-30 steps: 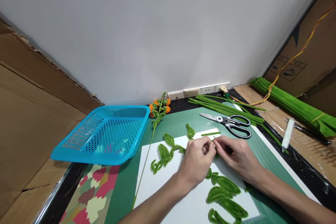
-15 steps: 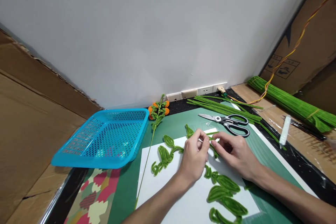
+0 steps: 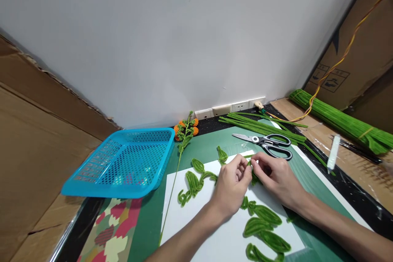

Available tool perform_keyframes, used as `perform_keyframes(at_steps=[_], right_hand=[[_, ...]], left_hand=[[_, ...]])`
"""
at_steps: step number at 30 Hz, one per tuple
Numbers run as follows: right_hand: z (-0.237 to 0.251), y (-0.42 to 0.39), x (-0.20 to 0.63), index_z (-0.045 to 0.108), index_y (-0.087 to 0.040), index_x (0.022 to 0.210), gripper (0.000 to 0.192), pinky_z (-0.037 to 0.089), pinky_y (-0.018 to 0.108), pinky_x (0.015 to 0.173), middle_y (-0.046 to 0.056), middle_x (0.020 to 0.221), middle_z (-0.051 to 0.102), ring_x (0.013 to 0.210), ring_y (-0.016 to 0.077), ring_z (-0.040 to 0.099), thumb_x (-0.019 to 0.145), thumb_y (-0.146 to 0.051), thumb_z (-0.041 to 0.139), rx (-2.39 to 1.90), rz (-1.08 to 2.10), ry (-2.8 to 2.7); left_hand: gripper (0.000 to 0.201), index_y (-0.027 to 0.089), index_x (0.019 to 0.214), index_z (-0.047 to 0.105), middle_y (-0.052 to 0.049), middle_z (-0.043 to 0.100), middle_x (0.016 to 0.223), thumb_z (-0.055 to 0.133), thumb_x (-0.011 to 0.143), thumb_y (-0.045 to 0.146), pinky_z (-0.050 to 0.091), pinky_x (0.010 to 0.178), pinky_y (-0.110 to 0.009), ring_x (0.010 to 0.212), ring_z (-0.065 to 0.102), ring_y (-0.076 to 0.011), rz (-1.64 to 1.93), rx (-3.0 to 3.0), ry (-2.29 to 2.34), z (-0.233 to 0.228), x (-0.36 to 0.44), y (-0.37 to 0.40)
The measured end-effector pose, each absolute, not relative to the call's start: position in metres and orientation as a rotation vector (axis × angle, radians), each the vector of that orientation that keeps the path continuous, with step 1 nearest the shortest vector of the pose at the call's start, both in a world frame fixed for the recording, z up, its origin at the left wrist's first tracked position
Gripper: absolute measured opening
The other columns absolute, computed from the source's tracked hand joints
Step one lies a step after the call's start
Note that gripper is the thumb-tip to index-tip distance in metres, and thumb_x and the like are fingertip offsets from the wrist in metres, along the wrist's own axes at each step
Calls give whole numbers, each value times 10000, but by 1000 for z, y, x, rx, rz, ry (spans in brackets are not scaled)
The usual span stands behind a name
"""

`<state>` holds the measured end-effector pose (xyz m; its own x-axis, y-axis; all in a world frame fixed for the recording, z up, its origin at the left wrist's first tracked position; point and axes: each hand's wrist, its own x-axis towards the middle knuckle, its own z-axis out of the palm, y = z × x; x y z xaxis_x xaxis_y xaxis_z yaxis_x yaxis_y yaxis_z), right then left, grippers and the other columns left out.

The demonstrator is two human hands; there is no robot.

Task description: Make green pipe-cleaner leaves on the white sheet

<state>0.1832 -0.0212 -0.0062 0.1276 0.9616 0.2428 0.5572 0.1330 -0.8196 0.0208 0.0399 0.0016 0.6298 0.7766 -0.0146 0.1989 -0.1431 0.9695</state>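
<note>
My left hand [image 3: 235, 182] and my right hand [image 3: 274, 174] meet over a white sheet [image 3: 211, 241], their fingers pinched on a green pipe cleaner [image 3: 249, 163]. Most of that piece is hidden by the fingers. Leaf shapes bent from green pipe cleaner lie around the hands: a branched group [image 3: 193, 182] to the left, a single leaf [image 3: 222, 155] beyond, and a larger cluster [image 3: 267, 227] nearer me. Scissors [image 3: 270, 143] rest past my right hand, with loose green pipe cleaners [image 3: 260, 125] behind them.
A blue perforated basket [image 3: 132, 190] stands at the left. Beside it lies a long-stemmed piece with orange flowers [image 3: 186, 131]. At the right are a thick bundle of green pipe cleaners [image 3: 344, 118], a white tube [image 3: 333, 153] and a yellow twisted cord [image 3: 330, 74] plugged in at the wall.
Both hands have shifted slightly to the right and my fingertips have come closer together around the green pipe cleaner. The surrounding leaves and tools stay where they were.
</note>
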Motion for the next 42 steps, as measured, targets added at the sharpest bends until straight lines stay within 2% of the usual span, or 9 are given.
perform_keyframes(at_steps=[7, 18, 25, 37, 42], right_hand=[[-5, -23, 182, 649, -196, 932, 207, 340, 252, 529, -65, 579, 536, 499, 119, 483, 1043, -313, 519, -1538, 579, -1583], [-5, -21, 182, 635, -197, 919, 197, 355, 258, 521, -59, 575, 549, 489, 126, 493, 1038, -298, 516, -1547, 554, -1600], [-10, -24, 185, 610, -202, 850, 246, 375, 261, 545, -40, 612, 559, 512, 127, 487, 1052, -269, 486, -1537, 496, -1674], [-21, -22, 185, 554, -208, 831, 219, 381, 243, 535, -33, 641, 564, 514, 120, 497, 1040, -204, 487, -1504, 223, -1801], [-16, -23, 187, 595, -200, 854, 204, 394, 244, 539, -27, 648, 562, 523, 119, 503, 1036, -198, 504, -1451, 182, -1805]], left_hand=[[299, 214, 829, 462, 62, 448, 646, 578, 1015, 419, 288, 536, -226, 562, 429, -102, 626, 1524, 866, -3, 21, 42], [302, 202, 815, 483, 53, 463, 666, 595, 1002, 411, 320, 562, -228, 583, 426, -105, 593, 1535, 825, 3, 21, 42], [250, 191, 798, 505, 39, 470, 707, 575, 996, 326, 322, 587, -241, 646, 407, -118, 592, 1610, 775, 5, 22, 43], [214, 186, 792, 527, 35, 474, 701, 588, 970, 289, 321, 594, -243, 651, 407, -123, 580, 1605, 775, 6, 21, 43], [213, 186, 816, 541, 28, 489, 712, 591, 980, 312, 326, 604, -249, 656, 419, -127, 569, 1579, 746, 5, 20, 43]])
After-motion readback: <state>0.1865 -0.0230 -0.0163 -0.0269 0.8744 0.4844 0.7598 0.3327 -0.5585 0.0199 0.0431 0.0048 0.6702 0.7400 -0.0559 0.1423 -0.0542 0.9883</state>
